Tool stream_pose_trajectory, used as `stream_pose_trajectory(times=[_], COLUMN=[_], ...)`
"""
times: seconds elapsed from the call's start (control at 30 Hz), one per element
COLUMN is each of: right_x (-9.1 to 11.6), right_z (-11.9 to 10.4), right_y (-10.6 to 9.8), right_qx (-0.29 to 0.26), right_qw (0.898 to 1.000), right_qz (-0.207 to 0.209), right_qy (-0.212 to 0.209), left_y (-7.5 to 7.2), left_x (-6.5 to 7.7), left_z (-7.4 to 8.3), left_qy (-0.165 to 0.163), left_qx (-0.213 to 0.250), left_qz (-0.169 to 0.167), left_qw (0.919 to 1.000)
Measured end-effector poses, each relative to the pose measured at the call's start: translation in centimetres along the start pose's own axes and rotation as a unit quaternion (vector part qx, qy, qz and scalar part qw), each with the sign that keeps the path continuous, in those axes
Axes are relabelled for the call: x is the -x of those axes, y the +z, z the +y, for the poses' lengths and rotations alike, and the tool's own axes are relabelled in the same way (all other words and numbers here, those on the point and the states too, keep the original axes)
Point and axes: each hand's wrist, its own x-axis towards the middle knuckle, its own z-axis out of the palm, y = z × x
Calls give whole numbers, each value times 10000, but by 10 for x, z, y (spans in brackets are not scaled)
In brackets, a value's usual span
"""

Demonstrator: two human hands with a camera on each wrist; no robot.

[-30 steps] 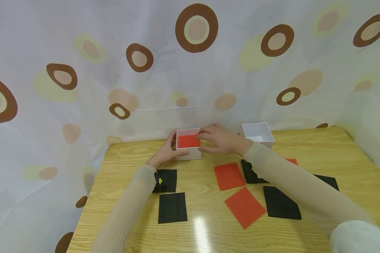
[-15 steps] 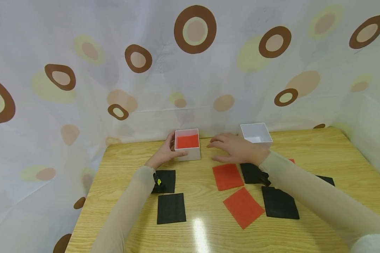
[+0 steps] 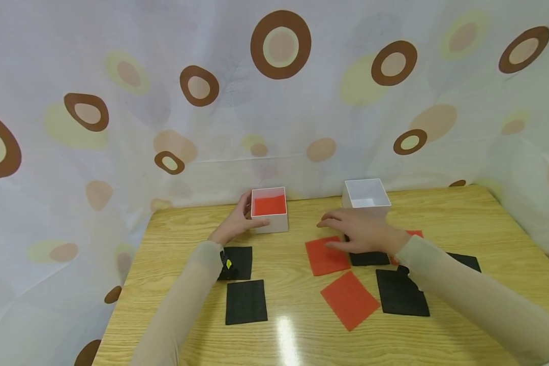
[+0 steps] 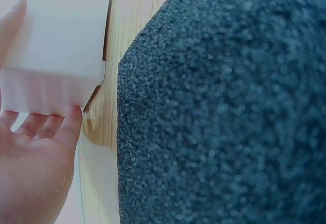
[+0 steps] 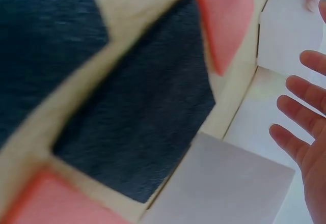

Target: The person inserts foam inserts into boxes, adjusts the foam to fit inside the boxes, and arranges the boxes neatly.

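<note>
Red cloth (image 3: pixel 270 205) lay inside the white box (image 3: pixel 279 223) that the left hand (image 3: pixel 235 223) gripped between thumb and fingers. The right hand (image 3: pixel 359 231), fingers spread and holding nothing, hung over a loose red square (image 3: pixel 327 260) and a black square (image 3: pixel 369 259). The step in hand appeared to be reaching for another piece; the next move likely called for lowering those fingertips and pinching one edge off the table (image 3: pixel 302 305).

Enclosed tabletop station, room type undetermined: one wood-grain table (image 3: pixel 299 305); one pale sheet (image 3: pixel 274 122), brown-ringed print, hung behind far edge, rounding both far corners.
</note>
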Motion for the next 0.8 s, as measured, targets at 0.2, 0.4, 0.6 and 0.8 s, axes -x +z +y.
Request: stream_pose_trajectory(times=[0.2,0.4,0.6,0.8], right_x=[16,30,38,41], right_z=[1,2,0,1], right_y=[7,18,24,30], right_qx=[125,-85,-275,-386], right_qw=[9990,9999,9996,9982], right_qz=[256,93,36,-236], right_qy=[-340,-82,96,406], left_y=[1,1,-1,0], left_x=[0,0,-1,0], left_z=[0,-1,-3,-2], left_qy=[17,14,28,36], left_qx=[18,23,20,-5], left_qz=[-1,-3,8,8], left_qw=[10000,10000,10000,10000])
